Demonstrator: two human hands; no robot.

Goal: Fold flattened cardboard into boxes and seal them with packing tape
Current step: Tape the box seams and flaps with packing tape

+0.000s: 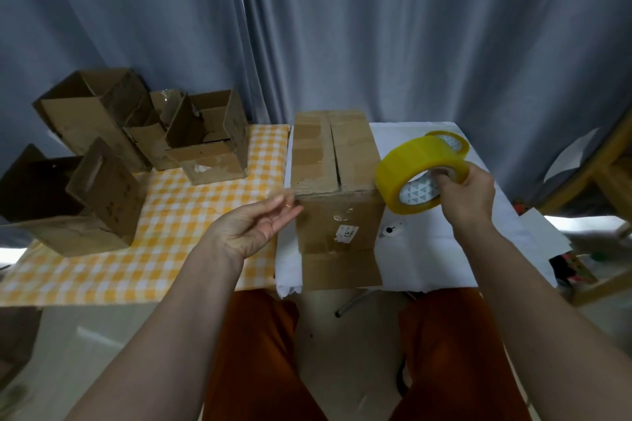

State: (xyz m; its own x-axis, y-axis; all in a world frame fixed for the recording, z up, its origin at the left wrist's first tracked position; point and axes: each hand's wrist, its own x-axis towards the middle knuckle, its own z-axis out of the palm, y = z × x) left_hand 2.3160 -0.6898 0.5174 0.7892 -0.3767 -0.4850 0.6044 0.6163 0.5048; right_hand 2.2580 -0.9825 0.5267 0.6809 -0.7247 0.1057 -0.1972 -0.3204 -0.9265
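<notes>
Here, in the head view, a folded cardboard box stands at the centre of the frame on a white-covered surface, its top flaps closed with a dark seam between them and a small white label on its near side. The right hand, right of centre, grips a roll of yellow packing tape, fingers curled through its core; the roll is held in the air just beside the box's upper right edge. A 2nd tape roll lies on the white surface behind it. A small white object with a black dot rests on the surface near the box's right side.

The left hand, left of centre, is palm up with fingers straight and apart, holding nothing; its fingertips are at the box's near left corner, though contact cannot be told.

In the left of the frame, 4 open cardboard boxes stand on a yellow checked cloth. Grey curtains fill the upper frame, and orange trousers show along the bottom.
</notes>
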